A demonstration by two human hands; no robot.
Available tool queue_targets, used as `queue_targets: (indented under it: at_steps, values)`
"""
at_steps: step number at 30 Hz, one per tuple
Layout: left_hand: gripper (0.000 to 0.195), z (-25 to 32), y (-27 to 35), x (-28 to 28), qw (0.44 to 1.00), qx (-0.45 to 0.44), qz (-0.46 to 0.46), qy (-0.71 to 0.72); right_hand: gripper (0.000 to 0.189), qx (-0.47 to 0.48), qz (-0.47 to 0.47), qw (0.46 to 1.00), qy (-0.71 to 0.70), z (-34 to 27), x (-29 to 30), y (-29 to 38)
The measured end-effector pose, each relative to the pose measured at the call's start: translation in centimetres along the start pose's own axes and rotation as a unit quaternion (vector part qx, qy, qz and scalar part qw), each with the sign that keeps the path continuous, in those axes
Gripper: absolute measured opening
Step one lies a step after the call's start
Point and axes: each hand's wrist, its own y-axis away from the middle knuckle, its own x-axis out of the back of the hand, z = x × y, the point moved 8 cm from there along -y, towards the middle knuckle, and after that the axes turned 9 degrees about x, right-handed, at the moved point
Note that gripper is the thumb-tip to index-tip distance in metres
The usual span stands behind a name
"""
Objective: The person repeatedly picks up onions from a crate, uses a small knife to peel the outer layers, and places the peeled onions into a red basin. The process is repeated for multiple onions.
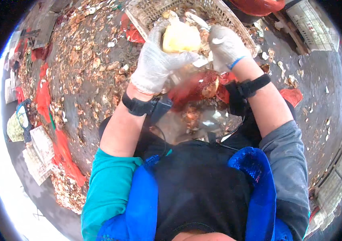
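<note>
Over a dirty plastic crate (234, 18), my left hand (159, 60), in a whitish work glove, holds a large peeled onion (181, 37), pale yellow, between thumb and fingers. Just right of the onion, my right hand (226, 46), also gloved, has its fingers curled; a white scrap clings to the glove. Whether it grips anything cannot be told. Some pale pieces lie in the crate beyond the hands. Below them, between the knees, is a red mesh bag (195, 89), partly blurred, with brownish onion skins about it.
Onion skins (74, 57) litter the floor at left. Red netting (65, 156) and crates (40, 144) lie farther left. A red basin (255, 6) and a white crate (312, 27) stand at upper right. More grey crates (336, 180) sit at lower right.
</note>
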Motion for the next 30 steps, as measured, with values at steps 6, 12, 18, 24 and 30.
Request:
queue_targets:
  at_steps: [6, 12, 18, 24, 30]
  values:
    - [0.064, -0.8, -1.1, 1.3, 0.981, 0.077, -0.001, 0.179, 0.022, -0.068, 0.207, 0.944, -0.246, 0.4, 2.7, 0.5]
    - [0.082, 1.1, -0.8, 2.9, 0.982, -0.003, 0.105, -0.157, 0.016, 0.047, 0.226, 0.936, -0.265, -4.0, 6.2, 1.1]
    - [0.084, 3.0, -0.1, 1.6, 0.977, -0.082, 0.074, -0.182, 0.028, 0.041, 0.154, 0.948, -0.276, -3.3, 5.7, 1.2]
    - [0.089, 1.2, -0.3, 0.7, 0.981, -0.061, 0.052, -0.176, 0.019, 0.024, 0.219, 0.949, -0.227, -2.9, 4.6, 0.7]
    - [0.086, 1.2, -0.4, 0.2, 0.98, -0.025, 0.068, -0.186, 0.019, -0.03, 0.196, 0.956, -0.215, -1.7, 2.1, 0.4]
